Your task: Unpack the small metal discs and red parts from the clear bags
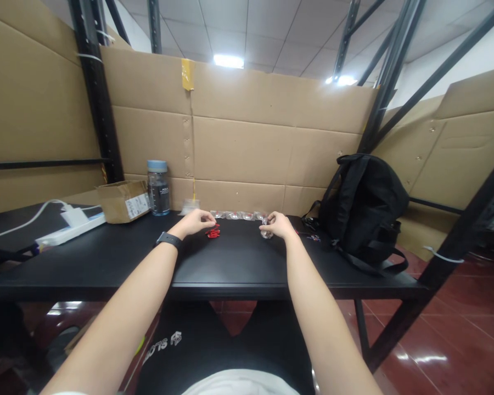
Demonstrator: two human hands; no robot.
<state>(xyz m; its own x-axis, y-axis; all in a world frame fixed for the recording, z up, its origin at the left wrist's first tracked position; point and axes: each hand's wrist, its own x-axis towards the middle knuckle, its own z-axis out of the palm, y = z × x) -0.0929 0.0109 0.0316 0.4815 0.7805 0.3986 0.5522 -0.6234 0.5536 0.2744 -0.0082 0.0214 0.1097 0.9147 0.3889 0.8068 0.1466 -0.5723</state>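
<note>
Both my arms reach out over a black table (239,263). My left hand (197,221), with a dark watch on its wrist, rests with curled fingers touching a small red object (213,233) on the tabletop. My right hand (278,224) is closed around a small clear, shiny object (265,233) that sits on the table. A row of several small clear pieces (239,215) lies just beyond both hands, along the cardboard wall.
A clear bottle with a blue cap (158,187) and a small cardboard box (124,200) stand at the back left, next to a white power strip (68,227). A black backpack (364,206) sits on the right end. Cardboard panels (247,142) wall the table.
</note>
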